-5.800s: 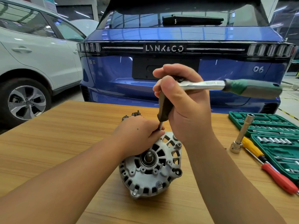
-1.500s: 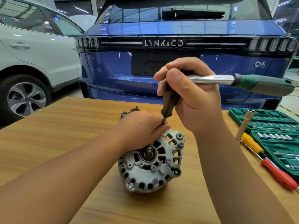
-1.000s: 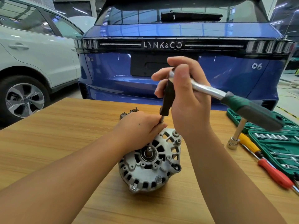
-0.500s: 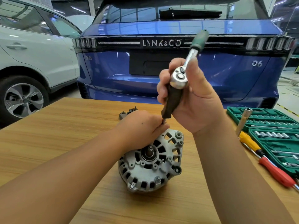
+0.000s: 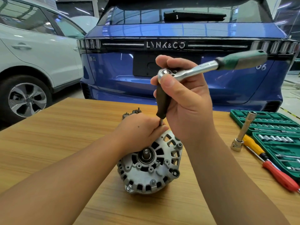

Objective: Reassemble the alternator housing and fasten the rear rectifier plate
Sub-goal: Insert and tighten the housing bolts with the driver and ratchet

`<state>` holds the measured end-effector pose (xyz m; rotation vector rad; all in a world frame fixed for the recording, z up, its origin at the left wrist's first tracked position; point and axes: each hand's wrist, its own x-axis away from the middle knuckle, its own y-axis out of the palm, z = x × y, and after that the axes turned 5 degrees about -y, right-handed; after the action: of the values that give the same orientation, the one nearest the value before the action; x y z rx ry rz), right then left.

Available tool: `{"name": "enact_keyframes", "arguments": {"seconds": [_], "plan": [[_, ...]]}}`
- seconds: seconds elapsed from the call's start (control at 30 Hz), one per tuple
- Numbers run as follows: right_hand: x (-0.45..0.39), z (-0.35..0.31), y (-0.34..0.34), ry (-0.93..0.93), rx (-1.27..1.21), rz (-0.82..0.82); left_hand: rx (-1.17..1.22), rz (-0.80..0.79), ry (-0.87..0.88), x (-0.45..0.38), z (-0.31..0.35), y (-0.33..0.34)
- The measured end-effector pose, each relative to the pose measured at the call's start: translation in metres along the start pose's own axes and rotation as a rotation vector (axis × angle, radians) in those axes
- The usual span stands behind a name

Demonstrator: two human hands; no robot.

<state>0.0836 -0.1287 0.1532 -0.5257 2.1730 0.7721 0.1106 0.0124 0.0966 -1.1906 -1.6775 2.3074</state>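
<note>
On table (image 5: 65, 135), alternator (image 5: 149, 166) shaft toward camera, ratchet (image 5: 209, 65) handle pointing right — driver upright

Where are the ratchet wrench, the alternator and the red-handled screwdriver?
ratchet wrench (image 5: 167, 73), head view, on its round chrome head.
alternator (image 5: 151, 169), head view, on its front housing face.
red-handled screwdriver (image 5: 279, 175), head view, on its red grip.

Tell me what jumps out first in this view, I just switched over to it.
The right hand grips a ratchet held upright at centre frame, its green handle pointing right, driving a dark extension down to the alternator on the wooden table. The left hand holds the alternator's top by the extension's tip. Behind looms a blue car; a green socket set lies at right.
</note>
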Motion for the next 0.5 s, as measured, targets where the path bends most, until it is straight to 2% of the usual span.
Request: {"name": "enact_keyframes", "arguments": {"seconds": [0.07,0.17,0.27,0.37,0.5], "plan": [[0.003,0.005,0.007,-0.093,0.060,0.094,-0.003,0.028,0.001,0.001,0.002,-0.001],[0.009,0.016,0.018,-0.364,0.300,0.212,0.020,0.124,0.041,0.002,0.006,-0.003],[0.011,0.025,0.019,-0.540,0.472,0.199,0.042,0.171,0.050,0.003,0.008,-0.003],[0.008,0.022,0.013,-0.427,0.375,0.153,0.048,0.051,-0.066,0.004,0.006,-0.003],[0.000,0.008,0.001,-0.084,0.174,0.056,-0.019,0.003,-0.220,0.007,-0.001,0.001]]}}
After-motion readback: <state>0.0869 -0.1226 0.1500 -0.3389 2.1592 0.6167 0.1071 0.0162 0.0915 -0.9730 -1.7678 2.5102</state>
